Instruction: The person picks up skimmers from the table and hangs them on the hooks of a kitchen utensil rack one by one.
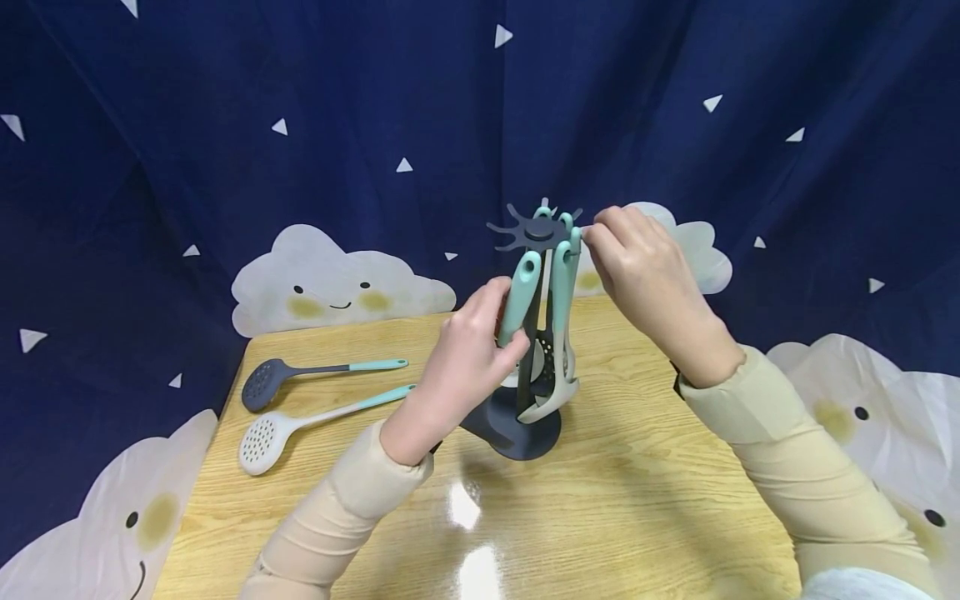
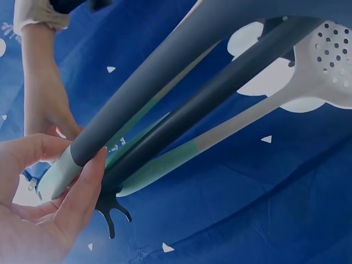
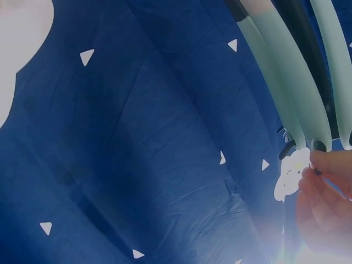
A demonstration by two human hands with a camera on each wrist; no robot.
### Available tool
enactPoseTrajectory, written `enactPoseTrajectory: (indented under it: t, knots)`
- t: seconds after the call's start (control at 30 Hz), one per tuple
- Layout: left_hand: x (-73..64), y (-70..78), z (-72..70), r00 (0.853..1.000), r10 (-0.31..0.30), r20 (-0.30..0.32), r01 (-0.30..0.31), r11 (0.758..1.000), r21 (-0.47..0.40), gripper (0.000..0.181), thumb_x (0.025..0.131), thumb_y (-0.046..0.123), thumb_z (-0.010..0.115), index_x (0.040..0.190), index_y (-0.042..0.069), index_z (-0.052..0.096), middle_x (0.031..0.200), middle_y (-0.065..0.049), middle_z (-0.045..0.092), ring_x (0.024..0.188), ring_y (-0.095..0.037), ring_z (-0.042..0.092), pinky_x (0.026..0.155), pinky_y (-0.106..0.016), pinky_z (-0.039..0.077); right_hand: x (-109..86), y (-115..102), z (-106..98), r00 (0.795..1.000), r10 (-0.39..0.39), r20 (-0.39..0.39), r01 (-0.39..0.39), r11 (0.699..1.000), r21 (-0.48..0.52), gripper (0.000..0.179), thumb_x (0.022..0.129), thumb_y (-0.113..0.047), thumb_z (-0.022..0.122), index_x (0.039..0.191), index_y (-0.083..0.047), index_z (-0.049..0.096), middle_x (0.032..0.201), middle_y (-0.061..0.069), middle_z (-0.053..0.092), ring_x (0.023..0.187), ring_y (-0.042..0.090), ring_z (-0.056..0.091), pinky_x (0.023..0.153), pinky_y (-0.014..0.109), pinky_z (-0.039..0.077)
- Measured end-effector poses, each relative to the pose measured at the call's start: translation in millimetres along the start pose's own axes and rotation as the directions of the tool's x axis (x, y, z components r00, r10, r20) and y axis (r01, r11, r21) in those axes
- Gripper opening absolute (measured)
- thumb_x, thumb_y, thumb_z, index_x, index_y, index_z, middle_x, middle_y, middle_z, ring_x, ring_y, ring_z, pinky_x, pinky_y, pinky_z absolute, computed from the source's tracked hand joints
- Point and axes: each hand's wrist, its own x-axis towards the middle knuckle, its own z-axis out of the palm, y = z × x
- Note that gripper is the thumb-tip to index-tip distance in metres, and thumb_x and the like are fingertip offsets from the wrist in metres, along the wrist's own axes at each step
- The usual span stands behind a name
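Note:
In the head view, a dark utensil rack stands on the table with its hooked arms fanned out on top. My left hand holds the mint handle of a dark grey kitchen utensil, tilted beside the rack; its head is mostly hidden. At the rack's top right, my right hand pinches a hook tip with thumb and finger, close to a mint handle's hole. A pale grey ladle hangs at the front. Several other mint-handled utensils hang behind, including a white perforated skimmer.
A dark skimmer and a white skimmer lie on the left of the wooden table. The rack's round dark base sits near the table's middle. Behind hangs a blue curtain with white triangles and clouds.

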Motion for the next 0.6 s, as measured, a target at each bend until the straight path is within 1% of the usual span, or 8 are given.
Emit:
enactPoseTrajectory:
  t: [0.17, 0.37, 0.6]
  knots:
    - [1.7, 2.6, 3.2, 1.0, -0.014, 0.003, 0.014, 1.0, 0.007, 0.038, 0.074, 0.002, 0.061, 0.11, 0.001, 0.05, 0.081, -0.005, 0.052, 0.067, -0.015, 0.051, 0.057, -0.027, 0.046, 0.2, 0, 0, 1.0, -0.001, 0.001, 0.001, 1.0, -0.001, 0.005, 0.084, 0.01, 0.054, 0.086, 0.007, 0.058, 0.081, 0.016, 0.054, 0.07, 0.03, 0.05, 0.06, 0.036, 0.043]
    - [3.1, 2.3, 9.1, 1.0, -0.021, -0.018, 0.021, 0.999, 0.026, 0.037, 0.073, 0.003, 0.062, 0.108, 0.001, 0.05, 0.079, -0.005, 0.051, 0.066, -0.016, 0.052, 0.057, -0.03, 0.047, -0.1, 0, 0, 1.0, 0.0, 0.0, 0.0, 1.0, -0.001, 0.005, 0.084, 0.01, 0.054, 0.086, 0.007, 0.058, 0.081, 0.016, 0.054, 0.07, 0.03, 0.049, 0.061, 0.036, 0.043]
    - [5.1, 2.0, 13.5, 0.999, -0.029, -0.025, 0.029, 0.999, 0.015, 0.037, 0.074, 0.003, 0.064, 0.108, 0.001, 0.049, 0.08, -0.006, 0.052, 0.067, -0.017, 0.053, 0.057, -0.03, 0.048, 0.0, 0, 0, 1.0, 0.0, -0.004, 0.0, 1.0, -0.001, 0.005, 0.084, 0.01, 0.054, 0.086, 0.007, 0.059, 0.081, 0.016, 0.054, 0.07, 0.03, 0.05, 0.06, 0.036, 0.043]
